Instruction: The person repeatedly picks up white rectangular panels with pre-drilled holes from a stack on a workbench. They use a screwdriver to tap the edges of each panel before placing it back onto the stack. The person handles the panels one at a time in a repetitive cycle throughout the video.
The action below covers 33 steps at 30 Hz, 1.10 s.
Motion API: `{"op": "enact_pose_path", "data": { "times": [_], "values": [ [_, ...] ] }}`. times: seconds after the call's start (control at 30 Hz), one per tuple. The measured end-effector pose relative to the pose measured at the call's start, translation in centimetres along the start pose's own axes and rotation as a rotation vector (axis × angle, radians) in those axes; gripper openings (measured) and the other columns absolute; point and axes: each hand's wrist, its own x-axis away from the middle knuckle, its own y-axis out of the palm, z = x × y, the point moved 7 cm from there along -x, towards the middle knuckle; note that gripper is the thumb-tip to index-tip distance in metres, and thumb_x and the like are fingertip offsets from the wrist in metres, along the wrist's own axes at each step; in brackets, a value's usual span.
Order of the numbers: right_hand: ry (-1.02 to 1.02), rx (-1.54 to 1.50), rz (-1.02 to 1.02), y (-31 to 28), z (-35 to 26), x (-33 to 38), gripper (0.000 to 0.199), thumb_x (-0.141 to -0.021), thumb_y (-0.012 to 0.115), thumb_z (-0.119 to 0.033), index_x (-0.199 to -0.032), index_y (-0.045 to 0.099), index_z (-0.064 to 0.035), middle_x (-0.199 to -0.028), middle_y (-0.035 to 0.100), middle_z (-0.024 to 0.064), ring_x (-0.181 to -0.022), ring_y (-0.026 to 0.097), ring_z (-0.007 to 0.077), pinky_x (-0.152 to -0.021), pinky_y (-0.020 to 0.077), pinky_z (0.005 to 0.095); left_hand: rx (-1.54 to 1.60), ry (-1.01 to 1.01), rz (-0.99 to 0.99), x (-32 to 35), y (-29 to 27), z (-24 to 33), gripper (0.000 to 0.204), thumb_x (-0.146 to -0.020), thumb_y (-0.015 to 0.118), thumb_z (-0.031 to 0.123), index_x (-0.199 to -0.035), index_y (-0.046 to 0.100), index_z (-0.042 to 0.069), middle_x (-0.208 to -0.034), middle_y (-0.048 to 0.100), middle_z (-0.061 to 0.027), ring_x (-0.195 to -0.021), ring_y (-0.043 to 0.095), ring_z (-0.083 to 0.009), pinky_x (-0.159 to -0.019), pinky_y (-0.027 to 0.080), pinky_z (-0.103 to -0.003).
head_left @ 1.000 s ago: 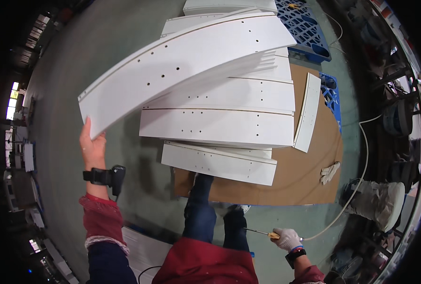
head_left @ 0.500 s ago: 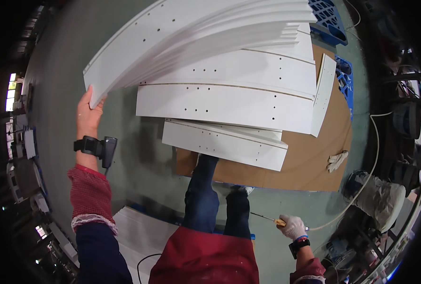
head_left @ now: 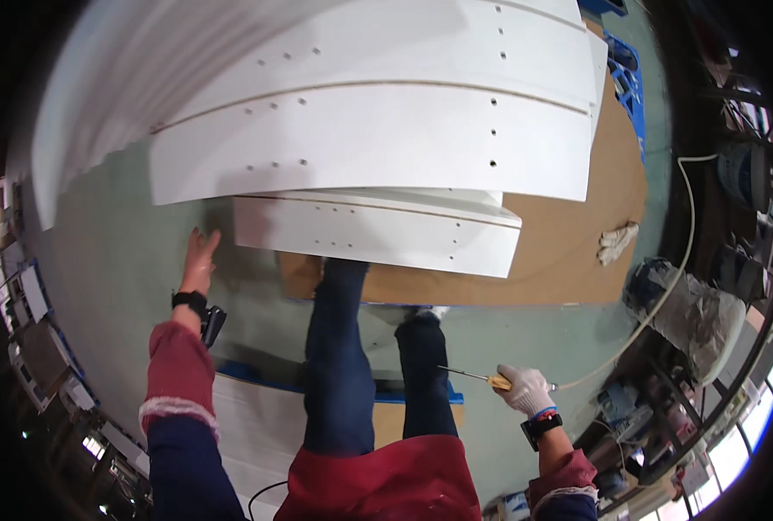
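**Panel up, left hand off it**

On the grey-green floor (head_left: 117, 252), to the person's left, there is open room: the left hand (head_left: 200, 256) is spread flat with fingers apart, holding nothing, its fingertips just under the lower left corner of the middle panel (head_left: 369, 143). The nearest panel (head_left: 378, 227) ends beside that hand, its long front edge running from there across to a square right corner over the cardboard (head_left: 569, 252). The top panel (head_left: 143, 78) sweeps blurred across the upper left, its low end hanging near the left rim. Whether it touches the floor cannot be told.

The right hand (head_left: 525, 389), gloved, is closed around the yellow handle of a screwdriver (head_left: 478, 376), whose shaft points left toward the shoes. It hangs low at the person's right side, well apart from the panels. Between the panels' front edge and the legs lies a bare strip of cardboard. To the right a spare glove (head_left: 617, 241) lies on the cardboard near its edge, and a white cable (head_left: 677, 260) curves past over the floor.

Compared with a second ago, the left hand has let go: then it gripped the low corner of the top panel, which now stands free of it and fills far more of the view. The stack appears nearer and larger. The right hand holds the screwdriver as before.
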Motion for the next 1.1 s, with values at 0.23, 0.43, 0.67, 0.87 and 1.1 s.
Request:
{"op": "enact_pose_path", "data": {
  "times": [0.23,0.43,0.67,0.87,1.1],
  "values": [
    [0.058,0.052,-0.03,2.0,2.2,-1.8,0.024,-0.078,0.065,-0.034,-0.088,0.055,-0.0152,-0.075,0.063,0.0124,-0.074,0.062,0.0367,-0.06,0.0472,0.0468,-0.226,0.167,0.043,-4.4,7.4,-5.2,0.072,-0.076,0.076,0.03,-0.128,0.044,-0.008,-0.123,0.054,-0.0181,-0.111,0.053,-0.0249,-0.096,0.04,-0.034],
    [-0.019,-0.003,0.066,1.2,0.8,-2.4,0.024,-0.079,0.065,-0.035,-0.085,0.054,-0.0152,-0.073,0.062,0.0117,-0.07,0.061,0.0365,-0.058,0.0463,0.0477,-0.389,-0.141,-0.037,-2.2,4.9,-8.5,0.046,-0.07,0.081,0.029,-0.096,0.061,-0.003,-0.084,0.063,-0.0065,-0.08,0.059,-0.0157,-0.074,0.047,-0.029],
    [-0.016,0.024,0.091,1.4,1.2,-2.7,0.025,-0.079,0.066,-0.036,-0.086,0.054,-0.0149,-0.073,0.062,0.0113,-0.07,0.061,0.0361,-0.058,0.0465,0.0472,-0.396,-0.034,-0.032,-0.6,5.0,-9.7,0.043,-0.068,0.082,0.032,-0.087,0.06,0.0,-0.075,0.054,-0.0003,-0.064,0.047,-0.0115,-0.058,0.041,-0.025],
    [0.012,0.011,0.048,1.6,1.3,-1.9,0.024,-0.08,0.063,-0.036,-0.089,0.056,-0.0147,-0.079,0.065,0.0134,-0.077,0.063,0.0358,-0.064,0.0488,0.0473,-0.236,-0.073,-0.165,-0.2,3.0,-7.7,0.028,-0.081,0.072,0.024,-0.084,0.057,0.002,-0.074,0.056,-0.0006,-0.065,0.052,-0.0124,-0.058,0.041,-0.027],
    [-0.137,-0.087,0.425,-1.7,-0.1,-0.1,0.025,-0.078,0.066,-0.031,-0.098,0.06,-0.0173,-0.088,0.061,0.0099,-0.083,0.061,0.0331,-0.067,0.0505,0.0432,0.305,-0.081,-0.433,8.4,0.9,-3.7,0.049,-0.08,0.061,0.004,-0.125,0.045,-0.007,-0.115,0.057,-0.0124,-0.105,0.057,-0.0241,-0.095,0.044,-0.036]
  ]
}}
